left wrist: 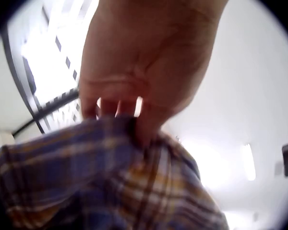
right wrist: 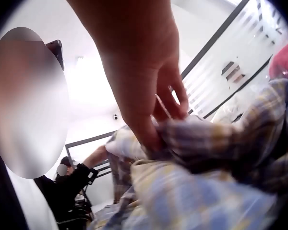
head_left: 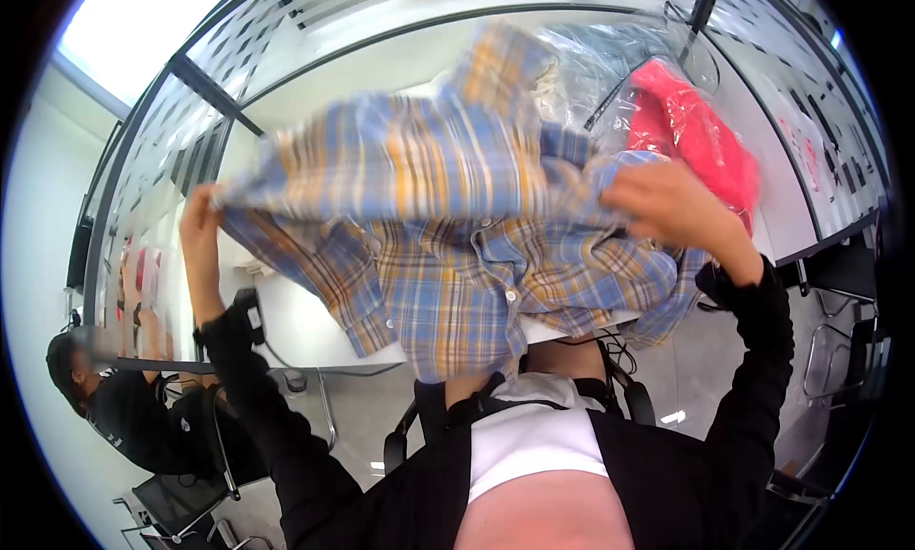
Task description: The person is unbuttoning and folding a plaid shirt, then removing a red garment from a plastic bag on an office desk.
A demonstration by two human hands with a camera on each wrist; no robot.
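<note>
A blue, yellow and white plaid shirt (head_left: 448, 302) with white buttons is spread between the two hands in the head view, its upper part blurred by motion. My left hand (head_left: 200, 228) pinches one end of the cloth, raised at the left. In the left wrist view the thumb and fingers of the left hand (left wrist: 144, 91) grip a folded edge of the shirt (left wrist: 96, 153). At the other end my right hand (head_left: 672, 205) grips the shirt. Bunched cloth of the shirt (right wrist: 201, 191) hangs under the right hand (right wrist: 144, 96) in the right wrist view. The lower front drapes over the table's near edge.
The white table (head_left: 295, 312) lies beneath the shirt. Behind it are a red garment in clear plastic (head_left: 696, 140) and a grey-blue bagged garment (head_left: 610, 59). Clear partitions with dark frames (head_left: 205, 92) surround the table. Another person (head_left: 133, 417) sits at the left.
</note>
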